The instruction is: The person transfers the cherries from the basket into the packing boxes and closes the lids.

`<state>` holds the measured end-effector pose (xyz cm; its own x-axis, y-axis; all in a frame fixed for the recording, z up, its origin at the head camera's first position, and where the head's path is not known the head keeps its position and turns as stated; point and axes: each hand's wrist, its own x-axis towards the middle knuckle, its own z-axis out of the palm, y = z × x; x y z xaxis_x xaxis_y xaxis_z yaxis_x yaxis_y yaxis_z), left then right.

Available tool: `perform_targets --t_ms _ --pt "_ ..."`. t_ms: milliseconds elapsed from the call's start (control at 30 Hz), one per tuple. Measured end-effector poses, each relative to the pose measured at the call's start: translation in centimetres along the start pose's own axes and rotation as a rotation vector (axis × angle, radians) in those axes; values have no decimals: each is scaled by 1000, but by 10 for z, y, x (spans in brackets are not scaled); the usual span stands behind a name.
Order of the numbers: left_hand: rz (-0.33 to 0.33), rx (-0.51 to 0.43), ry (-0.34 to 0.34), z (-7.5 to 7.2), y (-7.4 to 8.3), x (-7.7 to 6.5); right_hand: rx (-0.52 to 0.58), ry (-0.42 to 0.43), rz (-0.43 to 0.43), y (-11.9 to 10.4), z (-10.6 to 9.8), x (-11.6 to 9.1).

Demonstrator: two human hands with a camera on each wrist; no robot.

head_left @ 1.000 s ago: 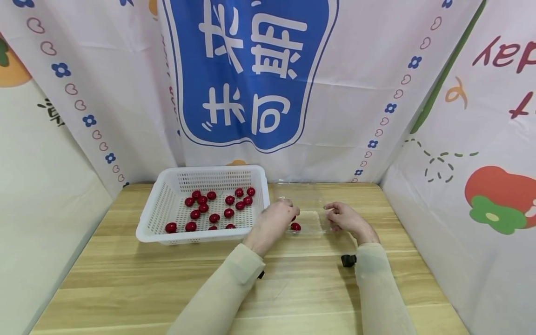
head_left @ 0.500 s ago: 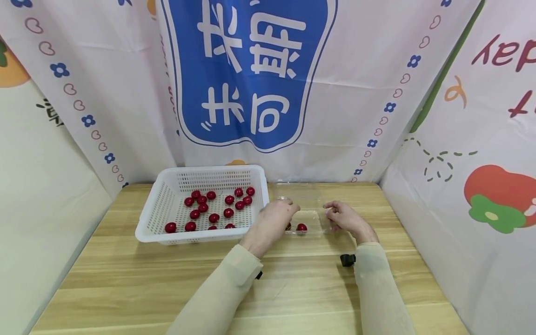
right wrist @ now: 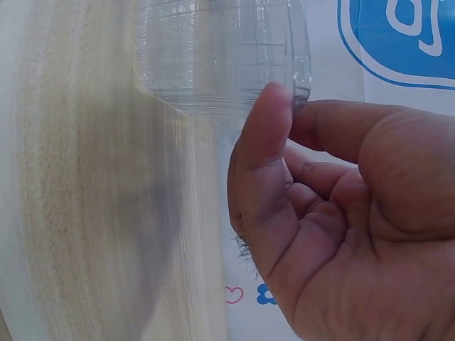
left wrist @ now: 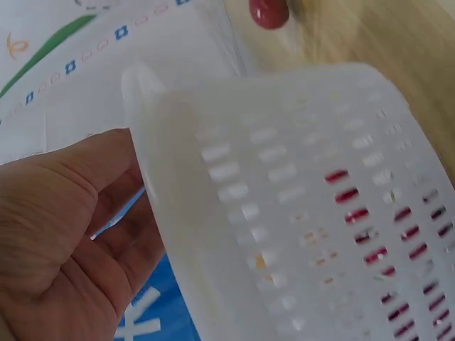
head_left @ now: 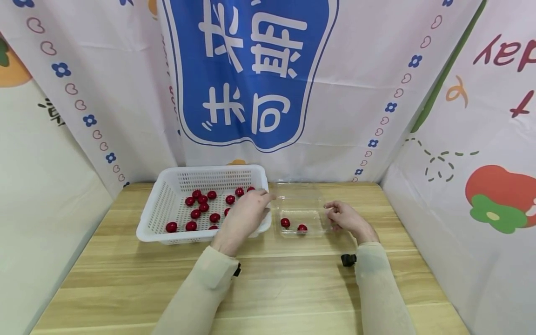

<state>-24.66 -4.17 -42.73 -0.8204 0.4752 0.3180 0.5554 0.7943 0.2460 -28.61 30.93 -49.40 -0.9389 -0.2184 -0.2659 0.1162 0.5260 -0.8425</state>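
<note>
My left hand (head_left: 247, 211) is over the right side of a white perforated plastic basket (head_left: 147, 232), its fingers loosely bent with nothing seen between them. In the left wrist view, those fingers lie beside the basket's end wall (left wrist: 185, 156). Several small, glossy, round red fruits (head_left: 195, 214) lie in the basket; the hand hides some. To the right stands a clear plastic box (head_left: 299, 216) with its lid raised at the back. Two red fruits, one at left (head_left: 285, 223) and another (head_left: 302, 228), lie in it. My right hand (head_left: 345, 218) pinches the box's right edge between thumb and finger.
Both containers stand on a wood-grain table (head_left: 293, 288) near its back edge. Printed cloth (head_left: 335, 116) hangs behind and along both sides. A small black device (head_left: 348, 260) sits by the right cuff.
My left hand has moved left from the clear box to the basket, letting go of a red fruit inside the box. The other fruit there has shifted right. My right hand stays put.
</note>
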Motion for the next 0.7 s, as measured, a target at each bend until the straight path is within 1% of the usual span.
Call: perform_targets --t_ms 67,167,400,533,700 --pt "-19 10 10 -3 -7 -4 0 0 -1 0 0 0" --pt "-50 21 1 -7 -16 -9 3 -2 -3 0 0 0" --pt "-115 9 -24 -14 -34 -21 10 -4 0 1 0 1" --pt "-144 -1 -67 -17 -42 -28 -2 2 6 0 1 0" --pt "-203 -20 -139 -20 -48 -35 5 -5 6 -1 1 -1"
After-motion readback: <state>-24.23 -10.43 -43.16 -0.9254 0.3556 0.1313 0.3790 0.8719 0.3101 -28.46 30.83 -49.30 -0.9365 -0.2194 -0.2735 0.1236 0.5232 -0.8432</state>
